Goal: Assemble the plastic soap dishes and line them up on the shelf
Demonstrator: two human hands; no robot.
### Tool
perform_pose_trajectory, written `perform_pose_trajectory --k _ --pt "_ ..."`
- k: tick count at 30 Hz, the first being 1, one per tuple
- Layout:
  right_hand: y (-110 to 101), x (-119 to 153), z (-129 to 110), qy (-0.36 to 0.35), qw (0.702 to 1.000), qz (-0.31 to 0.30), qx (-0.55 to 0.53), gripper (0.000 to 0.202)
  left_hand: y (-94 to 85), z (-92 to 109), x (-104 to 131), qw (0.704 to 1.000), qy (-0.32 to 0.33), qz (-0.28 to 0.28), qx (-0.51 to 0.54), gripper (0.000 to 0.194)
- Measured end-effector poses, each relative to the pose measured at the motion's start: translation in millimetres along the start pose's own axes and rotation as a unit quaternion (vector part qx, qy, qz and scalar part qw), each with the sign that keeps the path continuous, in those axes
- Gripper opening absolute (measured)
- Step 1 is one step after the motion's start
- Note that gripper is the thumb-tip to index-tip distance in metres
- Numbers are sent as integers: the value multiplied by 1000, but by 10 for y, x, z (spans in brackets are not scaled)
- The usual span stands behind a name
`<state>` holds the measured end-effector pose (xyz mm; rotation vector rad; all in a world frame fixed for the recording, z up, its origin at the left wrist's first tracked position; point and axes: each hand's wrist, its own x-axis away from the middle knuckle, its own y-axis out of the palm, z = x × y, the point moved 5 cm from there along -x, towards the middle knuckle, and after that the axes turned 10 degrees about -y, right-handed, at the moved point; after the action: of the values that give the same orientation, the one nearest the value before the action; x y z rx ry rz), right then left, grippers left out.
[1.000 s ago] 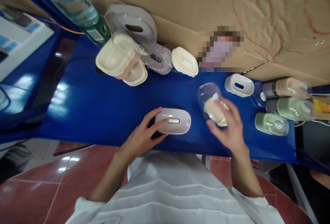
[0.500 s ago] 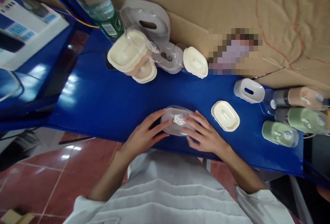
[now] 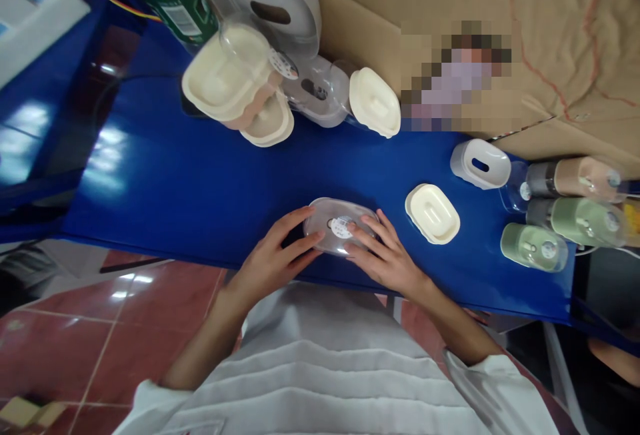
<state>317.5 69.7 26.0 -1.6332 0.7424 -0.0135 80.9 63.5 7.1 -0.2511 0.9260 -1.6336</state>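
pale grey, clear-covered oval plastic box (image 3: 340,225) lies long axis left to right, left hand's (image 3: 270,258) grip holding one end, right hand's (image 3: 393,263) the other.

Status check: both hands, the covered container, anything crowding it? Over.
Left hand on left end, right hand on right end. Grey container under clear cover, round white sticker on top. Nearest neighbour: cream dish, to the right, not touching.

Left fingers (image 3: 295,219), right fingers (image 3: 381,241) around clear cover (image 3: 336,227)
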Motion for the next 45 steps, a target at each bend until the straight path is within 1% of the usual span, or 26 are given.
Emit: perform_pose_trajectory --k 2,5,7,10,12,15,18,21,23,26,29,33,36,40,45 --pt "-2 7 -19 12 1000 -11 -2 27 8 21 0 1000 -19 19 17 52" --pt "8 39 -35 52 998 -28 -25 31 15 45 12 998 -46 38 25 53" --pt "16 65 -53 70 996 -24 -42 34 17 55 28 997 -52 44 30 53" --pt "31 89 -98 56 998 -17 -37 43 8 56 46 996 -53 52 54 53" --pt "47 94 -108 42 999 -26 -23 47 4 40 38 994 -64 52 69 55" --pt "61 88 -91 30 999 -35 -17 46 14 17 -1 993 -83 34 73 62" --pt "76 85 -60 34 999 -31 -24 44 22 6 -30 993 -86 17 76 65" --pt "88 87 -48 40 998 -19 -35 40 17 -12 -28 993 -90 18 76 67" --pt "84 82 -61 33 999 -20 -32 43 14 -21 -18 992 -93 20 79 65" --pt "64 69 -84 26 999 -42 -18 52 6 -23 -6 991 -98 23 88 62" --pt "30 56 -96 21 998 -50 -12 56 -5 -16 -9 991 -101 25 87 61" --pt "28 61 -103 4 999 -45 -19 58 -1 -28 -29 989 -111 1 99 59" --pt "31 103 -73 23 999 -27 -39 57 3 -22 -47 990 -105 -13 97 58" --pt "-35 179 -41 39 998 -2 -58 59 13 46 -72 994 -72 -17 80 62" --pt "-111 228 34 64 995 7 -81 57 67 117 -93 999 -43 -4 30 65"
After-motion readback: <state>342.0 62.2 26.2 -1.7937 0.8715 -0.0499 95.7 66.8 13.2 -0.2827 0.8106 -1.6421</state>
